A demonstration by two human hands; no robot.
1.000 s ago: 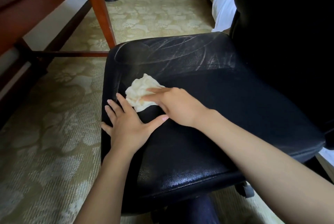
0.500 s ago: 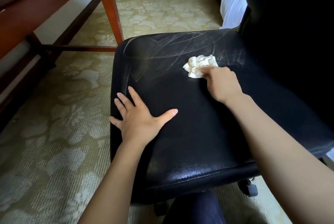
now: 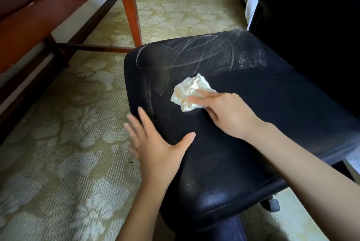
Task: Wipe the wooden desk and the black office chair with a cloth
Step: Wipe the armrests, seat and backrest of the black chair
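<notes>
Cloth under right hand, grip unclear

Crumpled white cloth on smeared black chair seat

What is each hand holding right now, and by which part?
The right hand holds the cloth by its near right side. The left hand holds nothing, resting flat on the chair seat.
</notes>
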